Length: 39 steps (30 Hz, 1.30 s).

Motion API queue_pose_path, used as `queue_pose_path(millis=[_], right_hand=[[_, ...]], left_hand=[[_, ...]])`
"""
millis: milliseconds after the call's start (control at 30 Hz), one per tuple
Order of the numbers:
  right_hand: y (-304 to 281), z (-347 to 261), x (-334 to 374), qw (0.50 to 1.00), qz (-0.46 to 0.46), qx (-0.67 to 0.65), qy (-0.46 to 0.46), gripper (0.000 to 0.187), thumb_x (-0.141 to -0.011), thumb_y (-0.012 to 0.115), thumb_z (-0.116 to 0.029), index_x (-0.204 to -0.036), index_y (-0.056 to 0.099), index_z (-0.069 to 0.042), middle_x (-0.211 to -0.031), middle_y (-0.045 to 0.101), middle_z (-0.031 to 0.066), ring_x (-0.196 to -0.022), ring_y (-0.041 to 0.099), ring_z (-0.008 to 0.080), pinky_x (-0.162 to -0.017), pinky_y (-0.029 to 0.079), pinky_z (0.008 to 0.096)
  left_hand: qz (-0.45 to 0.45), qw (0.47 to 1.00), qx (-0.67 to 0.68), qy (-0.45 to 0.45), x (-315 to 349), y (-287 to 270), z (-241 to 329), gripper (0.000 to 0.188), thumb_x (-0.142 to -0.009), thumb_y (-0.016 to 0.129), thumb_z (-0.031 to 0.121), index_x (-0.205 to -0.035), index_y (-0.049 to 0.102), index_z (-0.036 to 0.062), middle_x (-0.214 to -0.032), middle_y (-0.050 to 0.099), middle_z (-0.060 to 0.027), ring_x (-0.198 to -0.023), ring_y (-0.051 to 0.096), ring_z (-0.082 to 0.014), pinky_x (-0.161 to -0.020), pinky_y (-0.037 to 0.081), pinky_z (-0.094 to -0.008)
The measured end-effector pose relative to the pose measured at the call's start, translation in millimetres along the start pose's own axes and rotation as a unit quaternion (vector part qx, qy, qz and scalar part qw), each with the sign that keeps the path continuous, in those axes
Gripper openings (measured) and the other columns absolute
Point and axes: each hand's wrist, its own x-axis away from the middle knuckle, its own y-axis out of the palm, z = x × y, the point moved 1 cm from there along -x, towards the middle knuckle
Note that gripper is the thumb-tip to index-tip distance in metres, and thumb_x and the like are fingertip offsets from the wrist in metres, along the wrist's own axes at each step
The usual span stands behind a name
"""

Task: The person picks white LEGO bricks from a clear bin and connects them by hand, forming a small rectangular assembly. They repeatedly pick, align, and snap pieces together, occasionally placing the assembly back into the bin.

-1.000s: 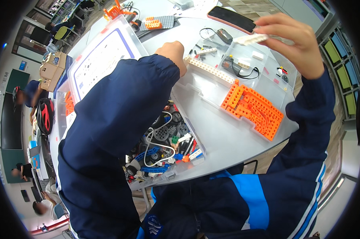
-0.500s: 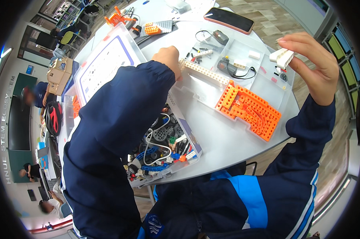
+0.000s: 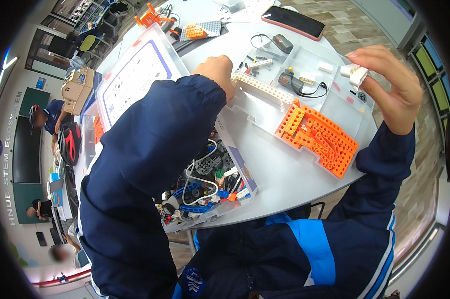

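Note:
My right hand (image 3: 395, 92) is raised over the right end of a clear sorting tray (image 3: 264, 124), pinching a small white plastic piece (image 3: 355, 75) between thumb and fingertips. My left hand (image 3: 216, 72) is closed at the tray's left end, beside a long white studded beam (image 3: 262, 88). Its fingertips are hidden, so what they grip does not show. An orange build of studded beams and plates (image 3: 322, 137) rests in the tray's near right part. Further back in the tray lie a grey motor with a black cable (image 3: 289, 79), small pins and a white block (image 3: 325, 67).
Below my left forearm stands an open bin of mixed building parts (image 3: 205, 184). Its propped lid with a printed sheet (image 3: 135, 74) is behind that arm. A phone (image 3: 293, 22), a grey baseplate (image 3: 207, 31) and an orange model (image 3: 150, 17) lie at the back. People are at the left.
The view has shifted slightly, so the table things sit a little further right. Turned a little, the white piece stays in my right hand; my left hand remains at the tray's end.

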Motion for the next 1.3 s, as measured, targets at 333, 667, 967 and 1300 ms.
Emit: queue_pose_path(millis=[333,667,967,1300], right_hand=[[15,7,7,0.999,0.02,-0.025,0.005,0.03,-0.073,0.076,0.01,-0.102,0.073,0.005,-0.101,0.074,0.0152,-0.091,0.07,0.0234,-0.079,0.054,0.0295],[25,13,13,0.999,0.018,-0.042,-0.003,0.03,-0.073,0.077,0.011,-0.102,0.073,0.005,-0.099,0.074,0.0149,-0.09,0.07,0.023,-0.078,0.054,0.03],[27,16,17,0.999,0.026,-0.042,-0.006,0.029,-0.074,0.077,0.011,-0.102,0.073,0.006,-0.098,0.074,0.015,-0.089,0.07,0.0229,-0.077,0.054,0.0302],[26,16,18,0.998,0.016,-0.052,-0.014,0.029,-0.074,0.077,0.011,-0.102,0.072,0.006,-0.098,0.074,0.016,-0.089,0.07,0.0239,-0.077,0.054,0.0306]], left_hand=[[0.083,0.994,-0.06,0.036,4,6,-2,0.034,-0.065,0.091,0.021,-0.085,0.071,0.002,-0.089,0.072,-0.0199,-0.086,0.072,-0.0368,-0.077,0.058,-0.04],[0.073,0.995,-0.051,0.044,11,-7,-1,0.027,-0.07,0.083,0.014,-0.089,0.069,0.0001,-0.091,0.071,-0.0215,-0.088,0.071,-0.0373,-0.077,0.057,-0.0416],[0.077,0.996,-0.024,0.036,13,1,-1,0.023,-0.077,0.075,0.011,-0.097,0.07,0.0005,-0.097,0.071,-0.0221,-0.092,0.07,-0.0398,-0.08,0.056,-0.0445],[0.159,0.983,-0.07,0.055,15,4,-4,0.023,-0.071,0.084,0.015,-0.084,0.071,0.0013,-0.084,0.07,-0.0193,-0.081,0.07,-0.0357,-0.073,0.056,-0.041]])
